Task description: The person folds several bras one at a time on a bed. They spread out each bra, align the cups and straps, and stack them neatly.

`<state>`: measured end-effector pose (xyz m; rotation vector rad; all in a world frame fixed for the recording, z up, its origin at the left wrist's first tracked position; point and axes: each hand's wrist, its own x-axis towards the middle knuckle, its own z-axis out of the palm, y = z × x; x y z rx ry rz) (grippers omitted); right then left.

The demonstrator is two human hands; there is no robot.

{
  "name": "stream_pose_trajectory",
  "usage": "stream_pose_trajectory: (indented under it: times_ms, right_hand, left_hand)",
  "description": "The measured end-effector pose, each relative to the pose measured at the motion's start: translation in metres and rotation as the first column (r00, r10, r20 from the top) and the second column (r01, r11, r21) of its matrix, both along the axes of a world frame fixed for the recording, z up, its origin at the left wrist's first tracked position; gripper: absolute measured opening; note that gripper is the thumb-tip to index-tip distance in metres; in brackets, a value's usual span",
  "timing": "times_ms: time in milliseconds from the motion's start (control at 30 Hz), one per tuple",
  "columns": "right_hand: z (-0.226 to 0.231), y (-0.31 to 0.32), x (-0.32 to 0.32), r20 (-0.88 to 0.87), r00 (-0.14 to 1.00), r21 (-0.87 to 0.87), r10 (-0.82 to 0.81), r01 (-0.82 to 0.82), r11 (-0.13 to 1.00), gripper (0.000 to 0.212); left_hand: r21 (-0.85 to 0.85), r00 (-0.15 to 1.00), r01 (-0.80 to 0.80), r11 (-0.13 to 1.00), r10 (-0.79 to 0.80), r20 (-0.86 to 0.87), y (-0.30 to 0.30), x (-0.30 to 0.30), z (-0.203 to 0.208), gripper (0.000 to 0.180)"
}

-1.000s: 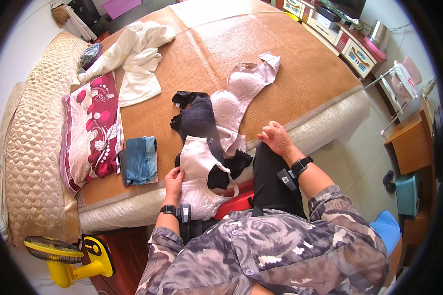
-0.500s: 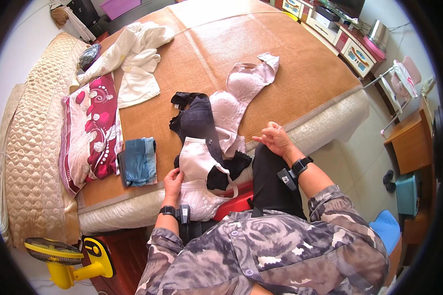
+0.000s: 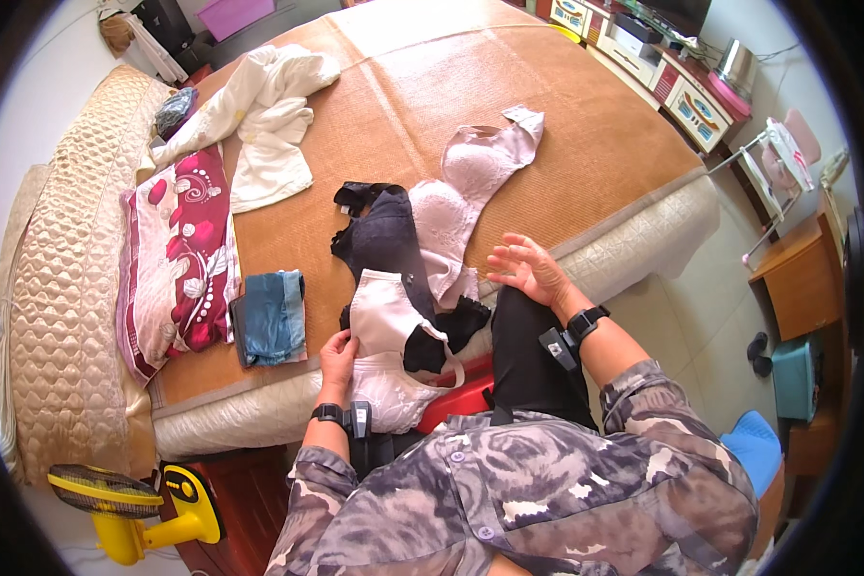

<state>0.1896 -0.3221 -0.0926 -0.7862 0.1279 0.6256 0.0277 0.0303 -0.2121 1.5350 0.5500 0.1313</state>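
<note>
Bed surface: one brown woven mat (image 3: 566, 163) spread over the mattress, with one cream quilted headboard (image 3: 67, 288) on the left and pale floor tiles (image 3: 667, 336) to the right. We count three bras: one pale pink with a lace-covered cup (image 3: 382, 309), one black with lace trim (image 3: 384, 235) and one mauve-pink with lace cups (image 3: 442, 206). The pale pink one lies nearest the body, at the bed's front edge, overlapping the black; the mauve-pink lies alongside the black.

The left hand (image 3: 338, 357) pinches the pale pink bra's left edge. The right hand (image 3: 533, 269) is unclenched and holds nothing, fingers spread above the thigh.

Also on the bed, we record one folded blue garment (image 3: 275, 322), one red-and-white patterned pillow (image 3: 187, 259) and one crumpled white garment (image 3: 274, 125).

Containers: one purple plastic bin (image 3: 245, 17), one teal bin (image 3: 795, 379); we cannot tell their contents.
</note>
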Motion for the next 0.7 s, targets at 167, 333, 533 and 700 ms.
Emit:
stream_pose_trajectory:
  times_ms: [167,333,533,700]
  right_hand:
    - [-0.012,0.000,0.002,0.063,0.998,0.066,-0.022,0.017,0.998,0.012]
    - [-0.019,0.000,0.005,0.129,0.992,0.022,-0.005,0.002,1.000,0.021]
    - [-0.017,0.011,0.006,0.156,0.984,-0.200,0.080,-0.048,0.979,0.015]
    - [0.016,0.038,-0.002,0.089,0.932,-0.453,0.352,-0.276,0.847,0.010]
  left_hand:
    - [-0.029,0.999,-0.025,0.999,0.026,0.024,-0.002,0.001,0.005,0.023]
    - [0.049,0.998,0.053,0.997,-0.052,-0.022,-0.010,0.002,0.015,0.021]
    - [0.171,0.981,0.184,0.968,-0.169,-0.098,-0.034,0.000,0.051,0.019]
    - [0.438,0.956,0.105,0.893,-0.212,0.204,-0.038,0.004,0.086,0.021]
